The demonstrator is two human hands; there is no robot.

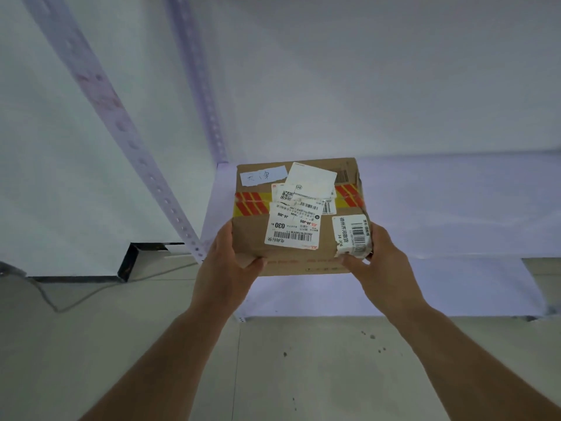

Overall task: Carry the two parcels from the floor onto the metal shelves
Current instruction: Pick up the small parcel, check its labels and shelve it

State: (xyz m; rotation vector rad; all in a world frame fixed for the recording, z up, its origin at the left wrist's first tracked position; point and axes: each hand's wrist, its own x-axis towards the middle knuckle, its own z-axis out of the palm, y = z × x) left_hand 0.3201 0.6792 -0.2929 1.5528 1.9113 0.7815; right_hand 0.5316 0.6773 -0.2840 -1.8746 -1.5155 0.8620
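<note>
A brown cardboard parcel [252, 232] with red-and-yellow tape and several white shipping labels sits over the left end of a white metal shelf board [440, 208]. Its near edge juts past the shelf's front edge. My left hand [226, 262] grips the parcel's near left corner. My right hand [378, 259] grips its near right corner, over a torn label. Whether the box rests fully on the board or is still held up, I cannot tell. Only this one parcel is in view.
A perforated white shelf upright [145, 165] slants down on the left, with a second upright [202, 95] behind it. A lower shelf board [394, 293] lies beneath. A grey cable [79, 299] runs over the tiled floor [303, 375] by the white wall.
</note>
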